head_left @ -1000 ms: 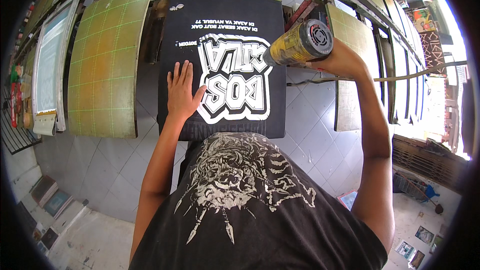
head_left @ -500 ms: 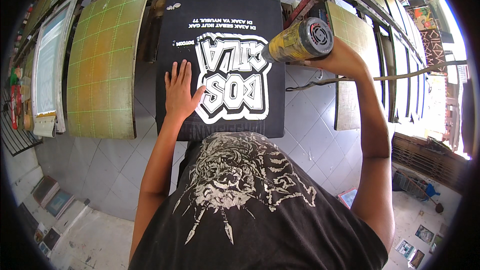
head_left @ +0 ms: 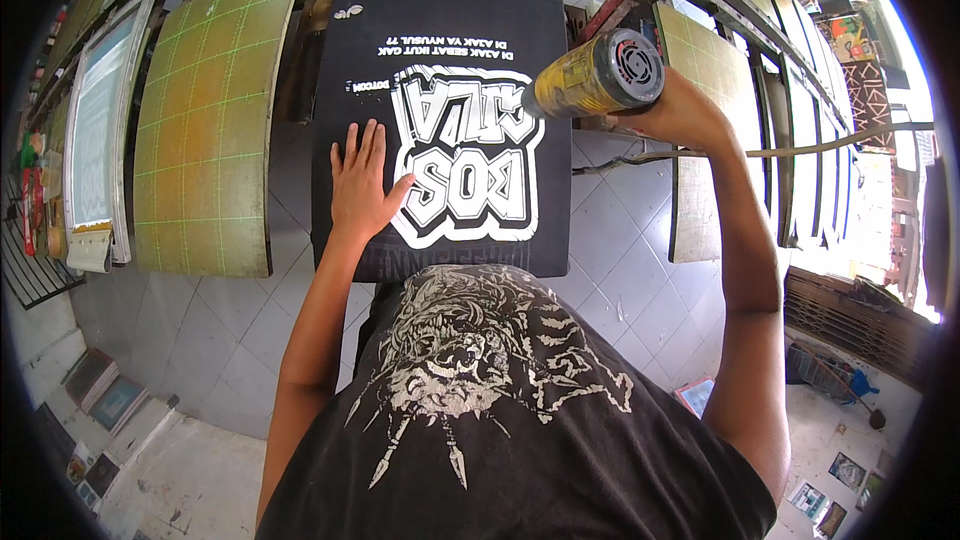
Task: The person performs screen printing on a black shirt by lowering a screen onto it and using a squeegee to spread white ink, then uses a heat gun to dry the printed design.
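A black fabric panel with a large white print [head_left: 470, 155] lies flat over a board in front of me. My left hand [head_left: 362, 180] rests on the fabric at the left of the print, palm down with fingers apart and the thumb reaching the print's edge. My right hand [head_left: 680, 120] grips a yellow and black heat gun [head_left: 580, 85], its round vented back end facing up. The gun's nozzle points left and down over the upper right of the print, apparently just above the fabric. Its handle and most of my right fingers are hidden.
Yellowish gridded boards [head_left: 215, 130] stand left and right of the fabric along a frame. A cable [head_left: 780, 154] runs from the right toward the fabric's edge. A white-framed screen [head_left: 97, 130] leans at far left. Grey floor tiles [head_left: 215, 355] lie below.
The heat gun and my right hand have shifted very slightly to the left. The cable has moved a little by the fabric's right edge. My left hand stays nearly in place.
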The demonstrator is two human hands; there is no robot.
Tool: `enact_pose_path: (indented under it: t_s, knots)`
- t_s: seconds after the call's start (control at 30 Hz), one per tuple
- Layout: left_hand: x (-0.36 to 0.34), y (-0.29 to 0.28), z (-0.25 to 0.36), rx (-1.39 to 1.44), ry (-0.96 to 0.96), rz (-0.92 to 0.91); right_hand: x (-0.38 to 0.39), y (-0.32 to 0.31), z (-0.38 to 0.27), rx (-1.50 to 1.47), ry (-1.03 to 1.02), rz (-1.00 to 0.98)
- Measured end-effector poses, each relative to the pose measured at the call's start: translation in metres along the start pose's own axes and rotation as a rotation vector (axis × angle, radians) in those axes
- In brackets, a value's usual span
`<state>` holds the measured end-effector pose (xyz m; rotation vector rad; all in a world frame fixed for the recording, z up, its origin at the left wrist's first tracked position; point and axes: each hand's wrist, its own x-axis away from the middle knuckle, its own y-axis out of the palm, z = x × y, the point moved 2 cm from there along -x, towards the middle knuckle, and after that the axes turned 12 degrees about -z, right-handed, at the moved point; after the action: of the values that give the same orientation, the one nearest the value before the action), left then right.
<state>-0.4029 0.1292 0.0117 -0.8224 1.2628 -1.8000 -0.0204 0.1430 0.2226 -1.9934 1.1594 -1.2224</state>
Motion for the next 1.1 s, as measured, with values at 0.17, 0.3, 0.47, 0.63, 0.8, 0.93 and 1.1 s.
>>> enact_pose_path:
  t_s: [0.17,0.3,0.47,0.63,0.8,0.93,1.1]
  knots:
    - [0.0,0.0,0.0,0.024,-0.001,0.01,-0.006,-0.001,-0.003,0.02,0.003,0.009]
    - [-0.001,-0.001,0.0,0.028,-0.006,0.009,-0.005,-0.002,-0.007,0.014,-0.007,-0.029]
    - [0.0,-0.002,0.001,0.052,0.001,-0.011,-0.009,-0.002,-0.012,-0.007,0.033,-0.014]
    - [0.0,-0.003,0.002,0.011,-0.007,-0.045,-0.005,-0.001,-0.015,-0.025,-0.044,-0.064]
    - [0.0,-0.002,0.001,0.017,-0.007,-0.043,-0.005,0.006,-0.013,-0.006,-0.069,-0.028]
    - [0.0,0.001,0.0,0.027,-0.002,-0.023,-0.006,0.006,-0.019,0.005,-0.07,-0.056]
    - [0.0,0.001,-0.001,0.054,0.0,-0.015,-0.009,0.008,-0.023,0.002,-0.07,-0.058]
